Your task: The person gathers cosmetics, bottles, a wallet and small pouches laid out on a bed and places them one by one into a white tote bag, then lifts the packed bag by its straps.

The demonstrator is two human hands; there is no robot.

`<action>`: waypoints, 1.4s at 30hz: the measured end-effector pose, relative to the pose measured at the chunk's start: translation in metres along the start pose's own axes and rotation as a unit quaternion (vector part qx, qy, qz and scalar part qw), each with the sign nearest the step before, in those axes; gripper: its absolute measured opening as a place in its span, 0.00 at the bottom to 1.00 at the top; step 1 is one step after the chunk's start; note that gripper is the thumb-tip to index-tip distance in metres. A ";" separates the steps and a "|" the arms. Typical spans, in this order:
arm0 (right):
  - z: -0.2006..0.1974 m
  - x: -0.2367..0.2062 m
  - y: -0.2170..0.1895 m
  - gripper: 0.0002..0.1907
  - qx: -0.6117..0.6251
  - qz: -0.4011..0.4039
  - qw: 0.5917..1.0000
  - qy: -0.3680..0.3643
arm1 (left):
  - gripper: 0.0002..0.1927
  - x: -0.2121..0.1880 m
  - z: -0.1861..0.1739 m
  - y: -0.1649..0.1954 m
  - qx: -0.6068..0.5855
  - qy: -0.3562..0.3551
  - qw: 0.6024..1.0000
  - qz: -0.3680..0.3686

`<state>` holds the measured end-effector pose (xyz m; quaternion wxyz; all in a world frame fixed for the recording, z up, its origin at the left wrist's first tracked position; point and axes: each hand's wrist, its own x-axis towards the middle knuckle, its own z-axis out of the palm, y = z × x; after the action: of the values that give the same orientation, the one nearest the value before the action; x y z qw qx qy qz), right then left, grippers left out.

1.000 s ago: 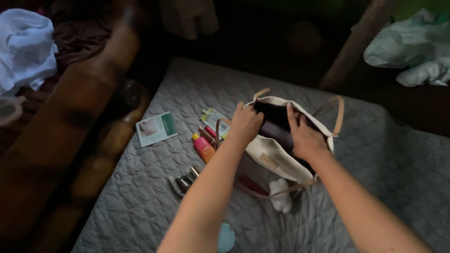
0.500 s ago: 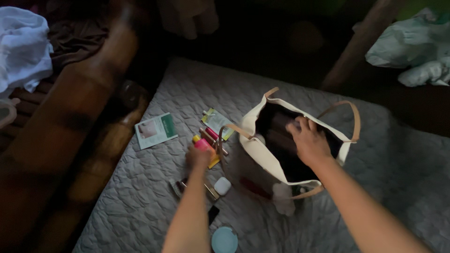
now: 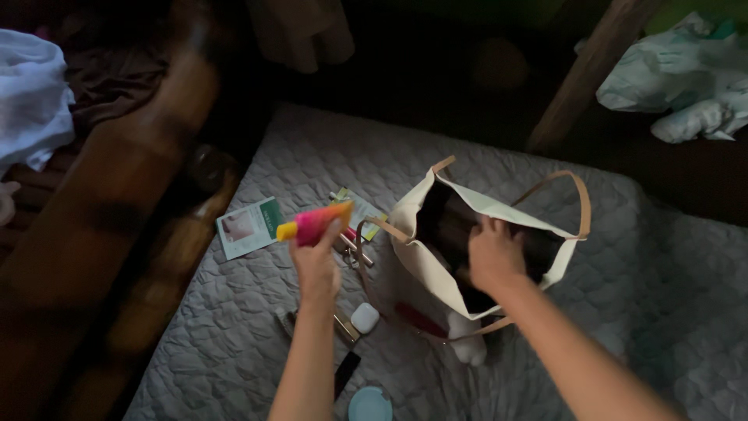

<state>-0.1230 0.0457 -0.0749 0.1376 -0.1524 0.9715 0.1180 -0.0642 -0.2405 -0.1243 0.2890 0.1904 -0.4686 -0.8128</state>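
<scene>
Head view: the left hand grips a pink and orange tube with a yellow cap, lifted above the quilted mattress. The right hand reaches into the open cream bag; its fingers curl at the dark opening, and whether they grip anything cannot be told. Below the tube lie a sachet, a small white case, a round blue lid and other small items.

Left hand lifts pink tube; right hand holds tote bag.
</scene>
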 end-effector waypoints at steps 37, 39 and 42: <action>0.021 0.049 -0.031 0.21 0.237 -0.272 0.929 0.083 | 0.20 -0.013 0.109 0.036 0.530 -0.569 0.616 0.123; 0.017 0.052 -0.024 0.20 0.251 -0.274 0.927 0.053 | 0.20 -0.013 0.104 0.040 0.532 -0.572 0.614 0.115; 0.007 0.054 -0.020 0.19 0.307 -0.286 0.908 -0.010 | 0.20 -0.015 0.098 0.045 0.531 -0.571 0.613 0.125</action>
<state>-0.1639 0.0145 -0.1013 0.2155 -0.3727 0.8732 -0.2285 -0.0965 -0.1845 -0.0362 -0.0903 -0.2526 -0.9080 -0.3218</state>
